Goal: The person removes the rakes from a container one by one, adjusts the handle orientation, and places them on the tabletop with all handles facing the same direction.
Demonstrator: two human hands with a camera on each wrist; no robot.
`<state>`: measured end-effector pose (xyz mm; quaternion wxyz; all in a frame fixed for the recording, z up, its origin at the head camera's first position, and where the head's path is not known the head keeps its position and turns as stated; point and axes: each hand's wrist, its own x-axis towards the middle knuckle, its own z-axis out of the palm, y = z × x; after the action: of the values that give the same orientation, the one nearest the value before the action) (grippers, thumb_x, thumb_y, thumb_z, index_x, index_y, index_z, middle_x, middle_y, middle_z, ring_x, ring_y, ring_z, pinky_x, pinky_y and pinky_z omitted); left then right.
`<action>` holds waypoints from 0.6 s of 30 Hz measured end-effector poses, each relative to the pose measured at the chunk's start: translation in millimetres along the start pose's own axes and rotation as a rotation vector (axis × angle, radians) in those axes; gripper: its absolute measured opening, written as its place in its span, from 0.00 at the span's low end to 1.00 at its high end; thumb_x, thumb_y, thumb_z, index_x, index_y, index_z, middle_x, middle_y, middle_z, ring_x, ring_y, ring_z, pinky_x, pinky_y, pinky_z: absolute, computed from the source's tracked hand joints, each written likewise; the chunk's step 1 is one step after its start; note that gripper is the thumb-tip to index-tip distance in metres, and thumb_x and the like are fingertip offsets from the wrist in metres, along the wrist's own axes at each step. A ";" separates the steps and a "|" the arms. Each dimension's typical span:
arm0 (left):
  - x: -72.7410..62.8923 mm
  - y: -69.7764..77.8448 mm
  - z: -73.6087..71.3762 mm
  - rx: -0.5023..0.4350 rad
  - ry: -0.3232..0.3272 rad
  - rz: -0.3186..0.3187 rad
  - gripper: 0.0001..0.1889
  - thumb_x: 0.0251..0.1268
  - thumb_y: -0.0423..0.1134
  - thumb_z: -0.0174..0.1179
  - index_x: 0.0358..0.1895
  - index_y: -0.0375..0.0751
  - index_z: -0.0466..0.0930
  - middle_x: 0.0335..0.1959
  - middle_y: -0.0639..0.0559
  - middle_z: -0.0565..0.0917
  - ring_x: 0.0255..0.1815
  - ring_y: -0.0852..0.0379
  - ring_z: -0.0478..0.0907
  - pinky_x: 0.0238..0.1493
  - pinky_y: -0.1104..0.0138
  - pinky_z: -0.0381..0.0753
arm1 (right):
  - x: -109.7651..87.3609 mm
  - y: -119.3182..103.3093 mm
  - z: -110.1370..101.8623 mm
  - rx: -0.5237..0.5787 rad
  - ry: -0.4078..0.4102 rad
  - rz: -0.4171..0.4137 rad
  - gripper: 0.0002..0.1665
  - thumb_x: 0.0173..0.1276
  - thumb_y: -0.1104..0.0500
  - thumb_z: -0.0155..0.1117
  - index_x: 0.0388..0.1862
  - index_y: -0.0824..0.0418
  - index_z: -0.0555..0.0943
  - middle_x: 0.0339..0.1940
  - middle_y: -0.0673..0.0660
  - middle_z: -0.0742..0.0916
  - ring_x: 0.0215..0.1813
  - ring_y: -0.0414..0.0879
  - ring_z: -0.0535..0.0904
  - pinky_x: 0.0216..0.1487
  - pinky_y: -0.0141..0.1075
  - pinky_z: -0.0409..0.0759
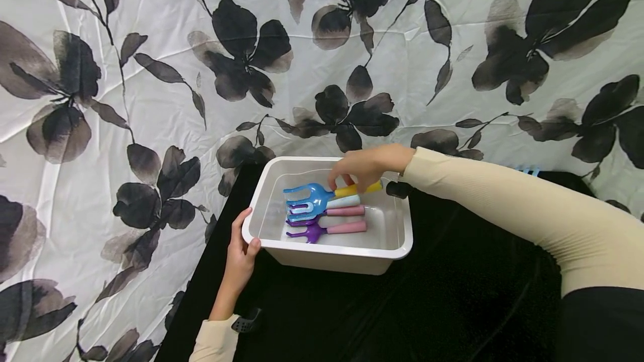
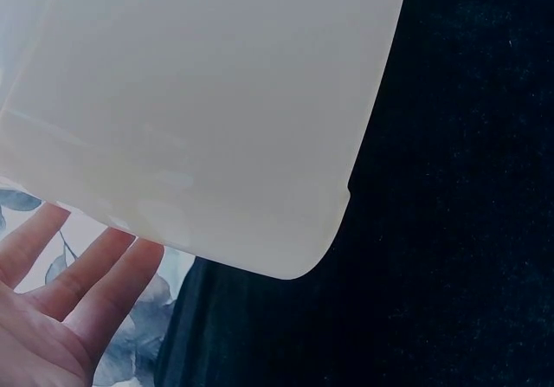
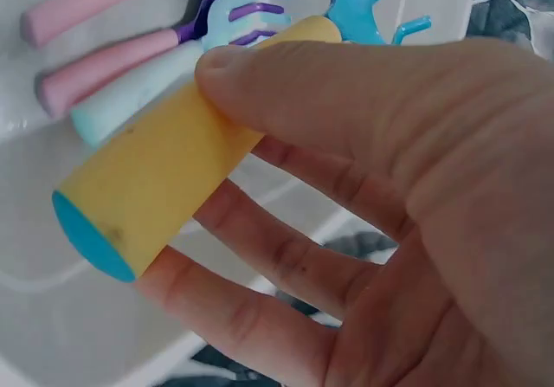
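Note:
A white plastic bin stands on the black cloth, and my left hand grips its left front corner with the thumb at the rim. Straight fingers lie along the bin's edge in the left wrist view. Inside the bin, my right hand holds a blue toy garden fork by its yellow handle, thumb on top and fingers beneath. Under it lies a pale blue fork. Nearer the front are two purple forks with pink handles, one beside the other.
Black cloth covers the table around the bin. A white floral sheet hangs behind and along the left side. Light blue tips show past the right sleeve at the table's far edge.

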<state>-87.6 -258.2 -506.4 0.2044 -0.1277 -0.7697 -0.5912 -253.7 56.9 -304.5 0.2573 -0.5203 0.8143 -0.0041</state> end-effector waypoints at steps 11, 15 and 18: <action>-2.7 3.2 -1.2 -0.015 -0.004 0.000 0.35 0.72 0.35 0.57 0.80 0.45 0.57 0.74 0.42 0.67 0.60 0.47 0.71 0.56 0.72 0.76 | -57.3 -0.6 -16.6 0.004 0.133 0.077 0.30 0.63 0.69 0.72 0.63 0.51 0.80 0.45 0.55 0.86 0.43 0.52 0.79 0.41 0.41 0.81; -4.2 4.9 -1.8 -0.026 -0.005 0.000 0.35 0.73 0.37 0.57 0.80 0.44 0.56 0.73 0.41 0.67 0.59 0.44 0.71 0.55 0.71 0.77 | -81.5 2.8 -19.5 0.033 0.192 0.069 0.30 0.63 0.70 0.71 0.64 0.54 0.79 0.45 0.56 0.86 0.35 0.49 0.79 0.37 0.40 0.82; -4.4 5.6 -2.1 -0.028 -0.010 0.005 0.34 0.74 0.38 0.57 0.80 0.45 0.56 0.73 0.41 0.67 0.58 0.42 0.71 0.54 0.72 0.77 | -97.3 9.4 -19.4 0.070 0.225 0.077 0.30 0.63 0.69 0.71 0.64 0.55 0.79 0.45 0.57 0.86 0.34 0.48 0.82 0.37 0.40 0.84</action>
<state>-80.9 -258.6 -503.1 0.2002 -0.1352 -0.7620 -0.6008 -238.2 138.7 -249.9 0.1822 -0.4756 0.8568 -0.0808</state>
